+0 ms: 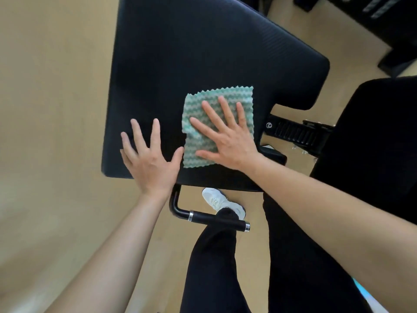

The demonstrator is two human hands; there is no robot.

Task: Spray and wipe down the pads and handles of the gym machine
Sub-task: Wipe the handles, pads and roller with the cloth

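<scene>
Currently, the black pad has bare surface on the far side of both hands, and its near edge lies under the wrists. The left hand rests flat on the pad, fingers spread. The right hand presses flat, fingers spread, on the green-and-white cloth, which lies just right of the left thumb.

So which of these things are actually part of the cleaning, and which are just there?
Part of the job: zigzag cloth under the flat right hand; black pad, left hand resting on it; bar handle below.
Just there: white shoe; ribbed black bar; tan floor.
</scene>
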